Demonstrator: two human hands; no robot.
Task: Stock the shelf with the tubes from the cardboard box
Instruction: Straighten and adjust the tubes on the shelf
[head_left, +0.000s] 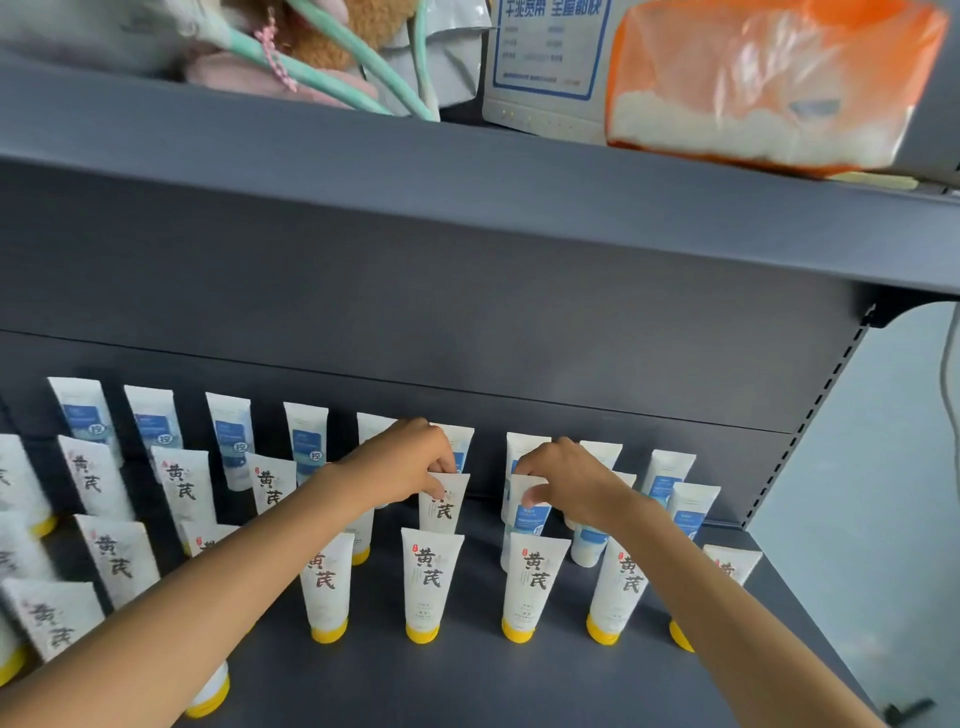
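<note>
Forearms: bare, entering from 7 and 5 o'clock, reaching up toward the centre.
Left hand (410, 457): just left of centre, fingers curled down, pinching the top edge of a yellow-cap tube (443, 506).
Yellow-cap tube: upright in the second row, white with dark characters, behind the front-row tube (428, 584).
Right hand (563, 480): just right of centre, thumb and fingers closed on the top of a blue-label tube (525, 517).
Blue-label tube: upright, behind another front-row tube at 5 o'clock from centre, near the yellow-cap tube but apart from it.
Shelf (467, 686): dark grey, bare strip at 6 o'clock, dark back panel behind.
Front rows: white tubes with yellow caps down, standing in lines from 9 to 4 o'clock.
Back row (228, 439): white tubes with blue labels, along the back panel from 10 to 3 o'clock.
Upper shelf (467, 208): at 12 o'clock, carrying an orange bag (769, 78) at 1 o'clock, a white box with blue print (550, 57) beside it, soft toys at 11 o'clock.
</note>
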